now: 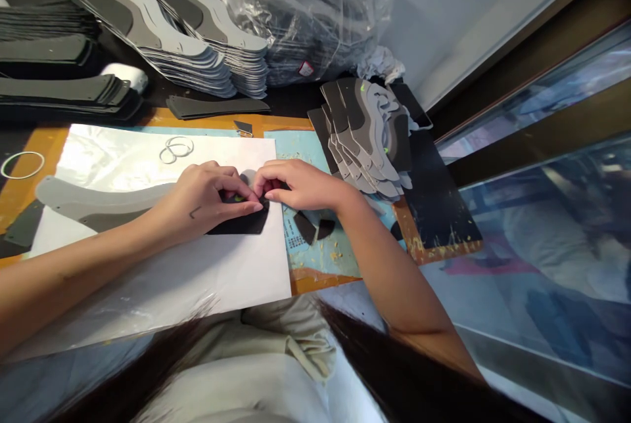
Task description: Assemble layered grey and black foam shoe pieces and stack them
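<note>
A long curved grey cut piece (pixel 98 203) lies flat on a white sheet (pixel 197 272), its right end joined to a black part (pixel 244 221) with a small green mark. My left hand (pixel 207 200) rests on that end, fingers curled and pinching the black part. My right hand (pixel 296 186) meets it from the right, its fingertips pinched on the same spot. Two small black offcuts (pixel 313 226) lie just right of the sheet, below my right wrist.
A fanned pile of grey and black cut pieces (pixel 367 137) sits right of my hands. Tall stacks of the same shapes (pixel 197 48) and a plastic bag of them (pixel 310 9) stand behind. Rubber bands (pixel 175 147) lie on the sheet. The table edge drops off at right.
</note>
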`<state>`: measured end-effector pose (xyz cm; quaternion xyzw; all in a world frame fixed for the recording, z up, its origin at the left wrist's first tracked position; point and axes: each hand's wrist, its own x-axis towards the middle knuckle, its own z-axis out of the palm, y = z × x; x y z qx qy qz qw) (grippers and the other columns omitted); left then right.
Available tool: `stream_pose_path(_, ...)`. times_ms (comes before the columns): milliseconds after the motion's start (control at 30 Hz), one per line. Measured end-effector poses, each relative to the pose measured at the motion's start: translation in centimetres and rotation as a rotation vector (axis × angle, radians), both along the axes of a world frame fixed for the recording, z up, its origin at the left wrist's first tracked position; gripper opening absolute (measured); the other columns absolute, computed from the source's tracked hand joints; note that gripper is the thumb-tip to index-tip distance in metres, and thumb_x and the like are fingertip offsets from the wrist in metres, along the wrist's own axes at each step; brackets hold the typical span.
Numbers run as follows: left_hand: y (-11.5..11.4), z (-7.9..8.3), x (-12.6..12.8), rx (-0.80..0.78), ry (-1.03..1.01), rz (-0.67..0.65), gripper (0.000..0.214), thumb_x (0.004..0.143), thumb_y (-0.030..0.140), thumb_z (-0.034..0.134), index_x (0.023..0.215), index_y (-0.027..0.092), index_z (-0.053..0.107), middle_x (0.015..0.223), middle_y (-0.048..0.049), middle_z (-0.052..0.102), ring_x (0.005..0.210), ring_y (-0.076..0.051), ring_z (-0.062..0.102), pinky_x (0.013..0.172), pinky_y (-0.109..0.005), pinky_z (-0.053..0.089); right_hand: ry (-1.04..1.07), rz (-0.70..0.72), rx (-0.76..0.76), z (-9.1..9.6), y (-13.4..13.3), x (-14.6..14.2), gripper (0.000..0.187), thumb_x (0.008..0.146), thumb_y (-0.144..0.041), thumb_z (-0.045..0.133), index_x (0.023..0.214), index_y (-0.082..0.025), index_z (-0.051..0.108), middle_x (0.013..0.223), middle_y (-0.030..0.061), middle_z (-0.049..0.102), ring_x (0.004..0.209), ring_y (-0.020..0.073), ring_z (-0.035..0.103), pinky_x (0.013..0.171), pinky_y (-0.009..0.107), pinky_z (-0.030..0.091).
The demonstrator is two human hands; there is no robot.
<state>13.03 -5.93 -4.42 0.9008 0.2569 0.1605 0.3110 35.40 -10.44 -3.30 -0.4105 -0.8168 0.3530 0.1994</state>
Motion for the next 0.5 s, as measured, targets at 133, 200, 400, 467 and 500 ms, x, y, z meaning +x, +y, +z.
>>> stream_pose_path(133,-0.1,0.1,0.0,0.062,-0.009,-0.012,0.017,0.09,0.037,0.07,0.086,0.022,0.078,0.069,0.0005,0.061,0.067,-0.014,0.048,0.07,-0.028,0.034,-0.012,-0.019,-0.006,0.1,0.1,-0.1,0.016,0.082,-0.004,0.054,0.087,-0.017,0.063,0.09,0.0019,0.063,0.083,0.0153,0.054,0.076,0.028,0.038)
stream_pose_path(200,-0.2,0.1,0.1,0.082,-0.017,-0.017,0.017,0.09,0.037,0.069,0.086,0.023,0.078,0.071,0.0003,0.063,0.068,-0.014,0.048,0.07,-0.028,0.034,-0.02,-0.034,-0.011,0.2,0.0,-0.2,0.015,0.082,-0.005,0.054,0.086,-0.017,0.062,0.089,0.002,0.063,0.083,0.0154,0.054,0.076,0.028,0.037)
stream_pose_path(400,-0.2,0.1,0.4,0.057,0.0,-0.001,0.023,0.089,0.043,0.066,0.087,0.023,0.077,0.071,0.0,0.063,0.065,-0.014,0.049,0.068,-0.027,0.034,-0.018,-0.04,-0.054,0.4,0.0,-0.4,0.007,0.082,-0.012,0.064,0.087,-0.016,0.061,0.086,0.0008,0.061,0.079,0.0143,0.051,0.073,0.027,0.036)
stream_pose_path(467,0.3,1.0,0.0,-0.004,0.032,-0.06,0.025,0.092,0.042,0.061,0.095,0.022,0.076,0.076,-0.0007,0.065,0.068,-0.014,0.053,0.068,-0.025,0.036,-0.02,-0.044,-0.048,0.2,0.0,-0.4,0.008,0.082,-0.011,0.064,0.088,-0.016,0.061,0.085,0.0003,0.059,0.078,0.0141,0.05,0.072,0.027,0.037)
stream_pose_path(500,0.6,1.6,-0.6,-0.038,0.059,-0.092,0.026,0.092,0.042,0.059,0.099,0.023,0.076,0.08,-0.0013,0.068,0.071,-0.014,0.055,0.069,-0.025,0.038,-0.021,-0.043,-0.041,0.1,0.0,-0.4,0.008,0.082,-0.01,0.064,0.088,-0.016,0.061,0.085,0.0002,0.059,0.079,0.0141,0.051,0.072,0.027,0.037)
